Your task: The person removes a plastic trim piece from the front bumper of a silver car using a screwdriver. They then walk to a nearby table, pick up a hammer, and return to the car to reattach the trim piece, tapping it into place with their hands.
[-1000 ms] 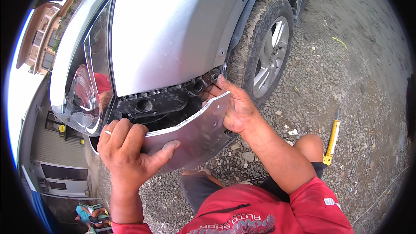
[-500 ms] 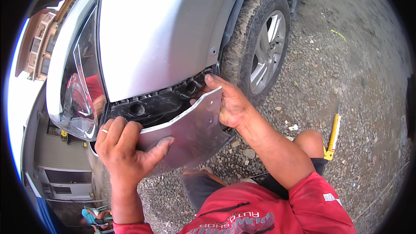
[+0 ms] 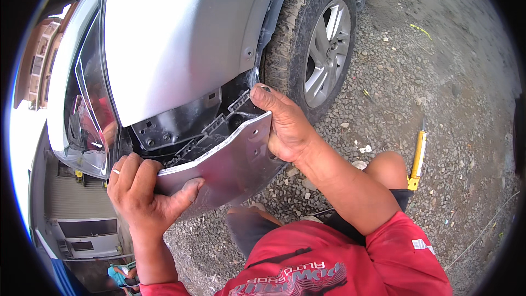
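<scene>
My left hand (image 3: 142, 192) is closed over the upper edge of a grey painted bumper section (image 3: 219, 178), with the thumb on its outer face. My right hand (image 3: 282, 129) grips the section's other end near the wheel arch, its thumb up by a black slotted plastic strip (image 3: 216, 125) that runs behind the panel's edge. Above the strip, below the silver fender (image 3: 170, 33), a dark mounting plate (image 3: 178, 120) with bolts is exposed. The headlight (image 3: 90, 118) is just left of the fender.
The front wheel (image 3: 326, 55) stands right of my right hand on gravel (image 3: 378, 93). A yellow cartridge gun (image 3: 417, 159) lies beside my knee. Buildings (image 3: 82, 225) are at the left, and a person in blue (image 3: 118, 274) is at the lower left.
The black strip has come away from under the fender, exposing the dark plate. The car appears further up and left in the view, and both hands have shifted left with the panel.
</scene>
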A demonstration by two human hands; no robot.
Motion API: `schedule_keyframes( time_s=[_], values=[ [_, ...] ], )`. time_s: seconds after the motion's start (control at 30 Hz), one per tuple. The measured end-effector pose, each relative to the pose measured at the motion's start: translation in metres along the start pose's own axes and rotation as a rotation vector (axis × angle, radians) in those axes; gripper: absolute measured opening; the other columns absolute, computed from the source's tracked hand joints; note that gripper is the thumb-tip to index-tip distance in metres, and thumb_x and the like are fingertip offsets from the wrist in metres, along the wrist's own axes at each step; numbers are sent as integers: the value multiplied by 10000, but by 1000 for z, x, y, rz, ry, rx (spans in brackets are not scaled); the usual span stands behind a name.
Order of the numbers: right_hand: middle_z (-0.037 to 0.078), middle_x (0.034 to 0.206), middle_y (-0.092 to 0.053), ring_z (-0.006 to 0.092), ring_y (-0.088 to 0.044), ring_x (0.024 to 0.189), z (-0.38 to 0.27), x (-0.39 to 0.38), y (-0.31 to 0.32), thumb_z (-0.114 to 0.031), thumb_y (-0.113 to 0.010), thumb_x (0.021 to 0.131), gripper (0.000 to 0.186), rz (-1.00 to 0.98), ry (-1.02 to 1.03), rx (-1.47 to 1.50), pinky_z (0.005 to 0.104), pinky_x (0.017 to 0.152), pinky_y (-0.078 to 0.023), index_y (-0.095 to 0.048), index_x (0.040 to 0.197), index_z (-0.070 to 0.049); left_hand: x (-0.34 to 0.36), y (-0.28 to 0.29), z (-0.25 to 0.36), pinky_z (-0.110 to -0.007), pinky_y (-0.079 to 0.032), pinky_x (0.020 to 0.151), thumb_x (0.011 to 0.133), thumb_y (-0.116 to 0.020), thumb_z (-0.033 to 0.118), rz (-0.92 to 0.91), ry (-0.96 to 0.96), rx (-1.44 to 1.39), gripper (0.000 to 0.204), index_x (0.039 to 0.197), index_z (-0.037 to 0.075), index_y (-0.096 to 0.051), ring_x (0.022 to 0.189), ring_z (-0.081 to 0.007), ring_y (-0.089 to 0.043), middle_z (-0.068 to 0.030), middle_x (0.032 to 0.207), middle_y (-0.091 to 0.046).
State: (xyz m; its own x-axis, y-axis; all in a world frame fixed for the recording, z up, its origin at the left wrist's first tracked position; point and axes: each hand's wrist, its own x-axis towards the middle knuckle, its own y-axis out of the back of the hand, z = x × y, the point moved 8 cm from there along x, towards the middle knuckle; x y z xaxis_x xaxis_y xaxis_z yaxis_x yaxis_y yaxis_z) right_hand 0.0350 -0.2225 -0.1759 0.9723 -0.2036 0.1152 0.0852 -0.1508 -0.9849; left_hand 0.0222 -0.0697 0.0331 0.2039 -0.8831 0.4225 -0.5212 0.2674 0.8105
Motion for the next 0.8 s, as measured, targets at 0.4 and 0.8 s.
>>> schedule_keyframes(
  time_s=[0.4, 0.8],
  values=[
    [33, 1057, -708, 184, -707, 983, -110, -38, 27, -275, -701, 1050, 182, 64, 475, -383, 407, 855, -593, -673, 1120, -109, 4, 10, 0, -423, -376, 592, 610, -935, 501, 15, 6, -43, 585, 696, 59, -562, 644, -288, -489, -80, 704, -437],
    [46, 960, -516, 177, -492, 922, -224, -116, -22, -419, -610, 1086, 358, -256, 813, -209, 345, 763, -471, -613, 1154, -68, 9, -14, -2, -528, -447, 1027, 708, -885, 403, 61, 54, -120, 620, 1197, 64, -712, 1078, -339, -615, -102, 1069, -630]
  ],
)
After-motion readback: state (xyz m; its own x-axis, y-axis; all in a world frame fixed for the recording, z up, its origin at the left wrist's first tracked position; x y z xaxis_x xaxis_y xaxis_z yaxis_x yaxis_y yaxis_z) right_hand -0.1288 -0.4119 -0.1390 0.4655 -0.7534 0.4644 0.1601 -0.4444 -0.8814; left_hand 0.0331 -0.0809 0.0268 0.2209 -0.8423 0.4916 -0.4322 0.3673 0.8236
